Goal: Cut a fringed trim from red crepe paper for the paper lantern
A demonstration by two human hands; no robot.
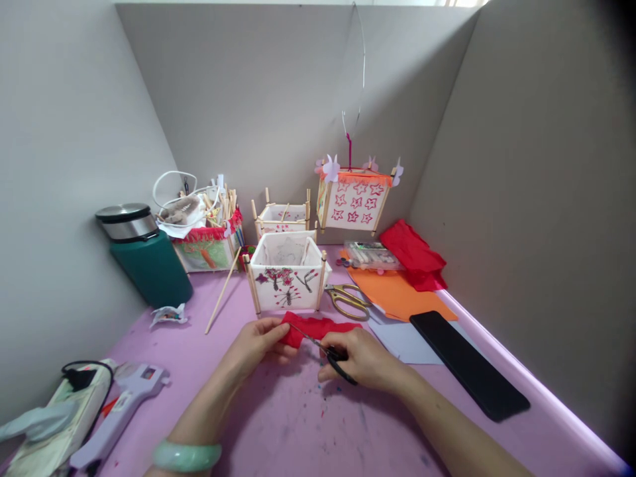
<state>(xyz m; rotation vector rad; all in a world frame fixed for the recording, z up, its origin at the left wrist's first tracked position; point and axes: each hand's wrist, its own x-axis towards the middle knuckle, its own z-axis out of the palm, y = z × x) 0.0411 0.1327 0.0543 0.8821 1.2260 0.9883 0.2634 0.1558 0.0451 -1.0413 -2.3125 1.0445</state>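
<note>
Between thumb and fingers, my left hand pinches one end of a strip of red crepe-like material. My right hand is closed around the black handles of small scissors. Their blades point left and lie over the strip near my left fingertips; whether they are parted I cannot tell. Just behind the strip stands a white box-shaped lantern with wooden corner sticks and painted flowers. Gold-handled scissors lie to its right.
A decorated lantern hangs from a wire at the back. Orange sheets, red material and a black phone-like slab lie on the right. Leftward are a green bottle, a wooden stick, a glue gun and a power strip.
</note>
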